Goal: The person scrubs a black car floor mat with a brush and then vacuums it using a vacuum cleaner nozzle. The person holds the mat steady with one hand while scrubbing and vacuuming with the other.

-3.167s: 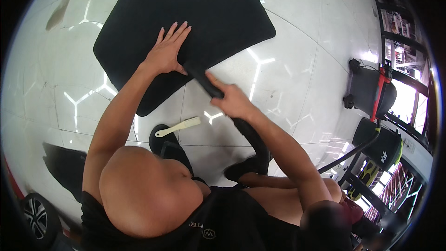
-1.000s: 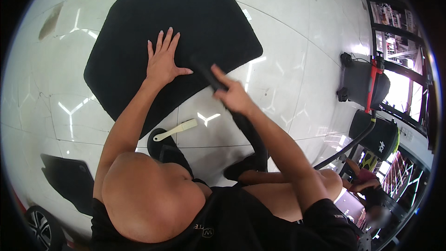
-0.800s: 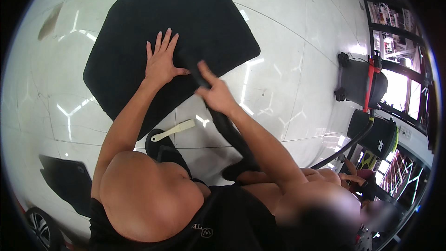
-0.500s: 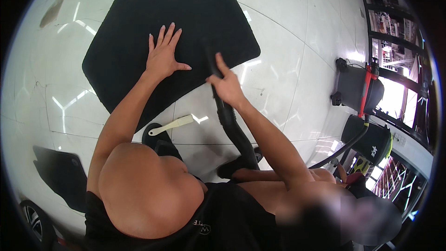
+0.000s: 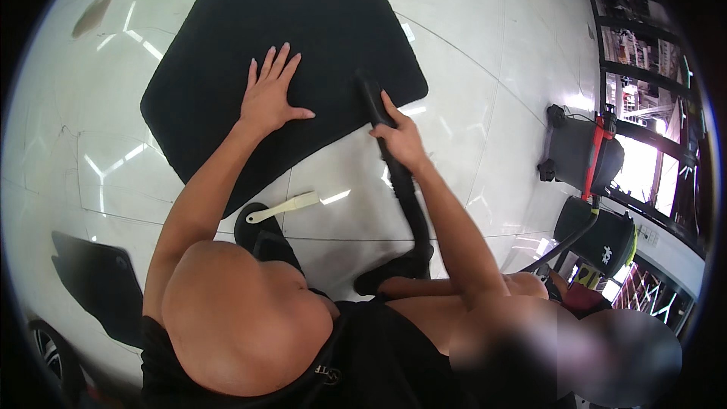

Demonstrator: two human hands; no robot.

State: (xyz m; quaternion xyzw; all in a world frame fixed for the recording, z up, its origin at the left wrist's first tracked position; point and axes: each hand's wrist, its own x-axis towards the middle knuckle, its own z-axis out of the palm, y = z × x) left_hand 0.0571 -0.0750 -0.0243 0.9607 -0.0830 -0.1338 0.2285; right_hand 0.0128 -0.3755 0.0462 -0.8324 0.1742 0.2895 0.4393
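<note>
The person's left hand (image 5: 266, 100) is spread flat on a large black mat (image 5: 326, 23), fingers fanned and thumb out to the side, gripping nothing. The mat lies on the glossy pale floor (image 5: 469, 129) ahead of the person, its top edge cut off by the view. The right hand (image 5: 401, 140) is wrapped around a black hose nozzle (image 5: 369, 93), whose tip is at the mat near its right corner; the black hose (image 5: 409, 208) runs back toward the right shoe (image 5: 379, 276). A cream brush (image 5: 294, 204) overlaps the left shoe (image 5: 244, 233), and 1 wheel (image 5: 49, 350) shows at lower left
</note>
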